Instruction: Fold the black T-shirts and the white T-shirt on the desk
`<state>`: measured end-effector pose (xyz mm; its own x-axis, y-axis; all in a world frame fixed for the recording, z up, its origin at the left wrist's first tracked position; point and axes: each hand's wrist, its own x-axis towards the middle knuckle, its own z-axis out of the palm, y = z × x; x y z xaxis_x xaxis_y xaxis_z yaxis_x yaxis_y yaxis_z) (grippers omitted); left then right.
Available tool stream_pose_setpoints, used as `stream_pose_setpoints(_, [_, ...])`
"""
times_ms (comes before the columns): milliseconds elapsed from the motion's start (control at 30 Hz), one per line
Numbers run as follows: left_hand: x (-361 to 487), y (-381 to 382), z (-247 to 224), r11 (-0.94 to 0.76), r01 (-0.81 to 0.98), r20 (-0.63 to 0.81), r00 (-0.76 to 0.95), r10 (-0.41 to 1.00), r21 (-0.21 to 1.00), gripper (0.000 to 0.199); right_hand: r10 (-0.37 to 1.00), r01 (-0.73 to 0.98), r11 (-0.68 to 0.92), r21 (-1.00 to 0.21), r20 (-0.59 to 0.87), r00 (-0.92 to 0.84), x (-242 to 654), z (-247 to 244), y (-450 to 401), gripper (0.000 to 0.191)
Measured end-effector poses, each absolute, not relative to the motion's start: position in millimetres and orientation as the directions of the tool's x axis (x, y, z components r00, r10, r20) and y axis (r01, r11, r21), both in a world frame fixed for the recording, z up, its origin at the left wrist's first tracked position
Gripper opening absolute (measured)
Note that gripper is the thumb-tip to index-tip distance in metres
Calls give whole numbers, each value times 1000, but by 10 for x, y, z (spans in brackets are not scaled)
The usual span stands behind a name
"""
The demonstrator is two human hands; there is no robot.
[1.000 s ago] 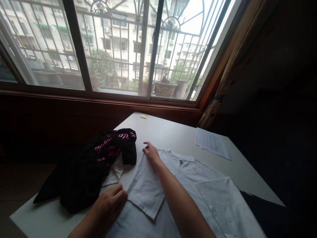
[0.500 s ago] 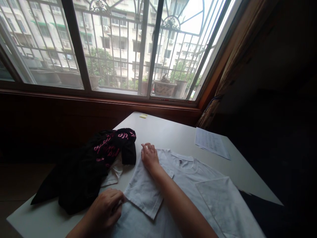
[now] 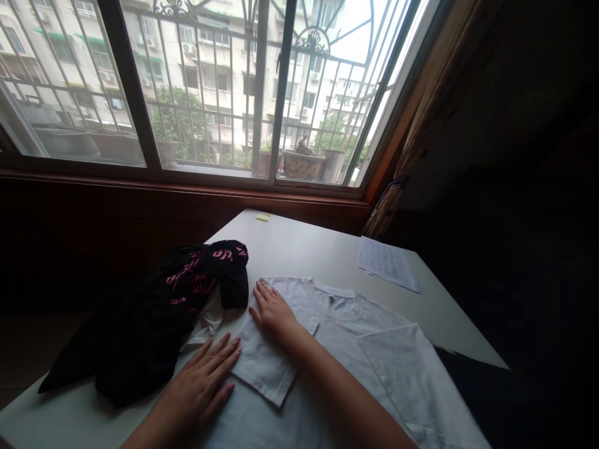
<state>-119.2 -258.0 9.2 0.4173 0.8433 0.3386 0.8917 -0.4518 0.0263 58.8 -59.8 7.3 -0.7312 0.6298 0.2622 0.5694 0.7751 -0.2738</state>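
A white T-shirt (image 3: 341, 349) lies spread on the white table, its collar toward the window and both sleeves folded inward over the body. My right hand (image 3: 274, 312) rests open and palm down on the upper left part of the shirt, near the shoulder fold. Lower and to the left, my left hand (image 3: 206, 377) is flat with its fingers spread, fingertips at the shirt's left edge beside the folded sleeve. Just left of the hands is a crumpled black garment (image 3: 140, 324) with pink lettering, and a bit of white cloth (image 3: 204, 324) shows beneath it.
Printed sheets of paper (image 3: 389, 263) lie at the table's right side. A small yellow note (image 3: 262, 217) sticks near the far corner of the white table (image 3: 299, 243). Behind stand a barred window (image 3: 210, 93) and a tied curtain (image 3: 397, 174).
My left hand has let go of the shirt's edge and opened flat. My right hand's fingers have straightened on the cloth. The view has shifted slightly, moving the scene left.
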Motion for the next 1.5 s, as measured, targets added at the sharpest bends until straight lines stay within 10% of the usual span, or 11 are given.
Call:
stream_pose_setpoints(700, [-1238,-2684,-10,-411,890,372,456,808,-199,66,685,622,727,-292,240,-688,464,51,-343,61])
stream_pose_setpoints(1200, [-1285,-2396,65,-473,874,337,480,810,-107,45,806,797,556,-236,386,-448,2539,287,-354,49])
stream_pose_setpoints(1500, [-580,-1531,131,-398,912,292,357,887,96,42,868,931,366,-7,363,-338,3843,76,-1103,18])
